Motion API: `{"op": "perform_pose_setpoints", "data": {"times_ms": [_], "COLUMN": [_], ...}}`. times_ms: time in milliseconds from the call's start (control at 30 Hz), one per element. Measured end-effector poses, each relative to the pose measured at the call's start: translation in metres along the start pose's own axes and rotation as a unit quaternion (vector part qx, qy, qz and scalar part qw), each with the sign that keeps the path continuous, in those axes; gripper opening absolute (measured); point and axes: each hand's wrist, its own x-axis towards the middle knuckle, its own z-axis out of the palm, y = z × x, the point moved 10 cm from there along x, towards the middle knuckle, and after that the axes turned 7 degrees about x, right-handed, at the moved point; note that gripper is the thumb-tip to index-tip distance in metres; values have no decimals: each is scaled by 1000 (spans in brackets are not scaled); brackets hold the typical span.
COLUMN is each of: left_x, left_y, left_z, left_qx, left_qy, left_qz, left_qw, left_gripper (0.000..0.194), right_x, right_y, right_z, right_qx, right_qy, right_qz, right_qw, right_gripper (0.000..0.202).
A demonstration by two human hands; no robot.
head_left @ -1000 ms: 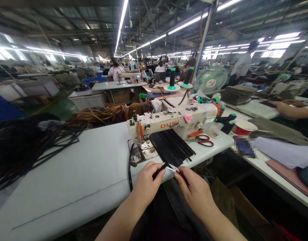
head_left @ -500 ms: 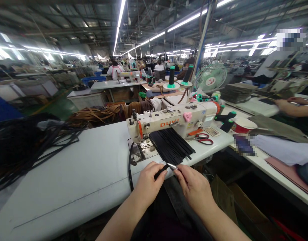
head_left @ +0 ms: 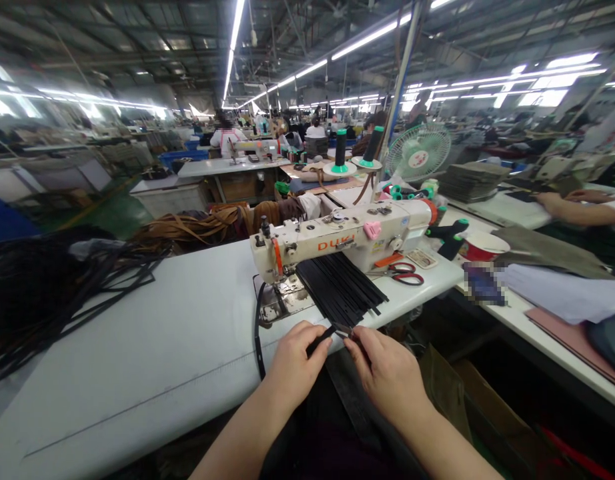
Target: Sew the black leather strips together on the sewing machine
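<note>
My left hand is closed, pinching a black strap between thumb and fingers. The strap's end points toward my right hand, which is closed on small metal thread snips. Two blades of the snips show, apart at the strap's end. Just beyond both hands, a bundle of black strips lies under the arm of the white sewing machine. A black strap loop hangs over the table edge left of the needle area.
Red-handled scissors lie right of the strips. Black straps are heaped on the left of the white table. Thread cones and a green fan stand behind the machine. A co-worker's arms show at far right.
The snips' blades, seen as one bright tip before, now show parted at the strap's end. Both hands stay in nearly the same place. The view has shifted slightly.
</note>
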Motion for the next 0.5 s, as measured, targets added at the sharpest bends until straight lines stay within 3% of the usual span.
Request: {"op": "perform_pose_setpoints", "data": {"times_ms": [133, 233, 333, 400, 500], "left_x": [-1, -3, -5, -6, -6], "left_y": [-1, -3, -8, -10, -15], "left_z": [3, 7, 18, 27, 36], "left_qx": [0, -8, -36, -55, -64], "left_qy": [-12, -25, -52, -72, -80], "left_qz": [-8, -11, -7, 1, 7], "left_qw": [1000, 1000, 998, 996, 995], "left_gripper": [15, 19, 25, 30, 35], "right_x": [-2, -8, -17, -17, -14], "right_y": [10, 36, 52, 52, 43], "right_z": [-1, 9, 25, 27, 19], "right_qx": [27, 106, 223, 278, 276], "right_qy": [7, -19, -50, -42, -24], "right_qz": [31, 134, 214, 215, 191], "right_qw": [999, 985, 950, 935, 942], "right_gripper": [36, 31, 38, 41, 29]}}
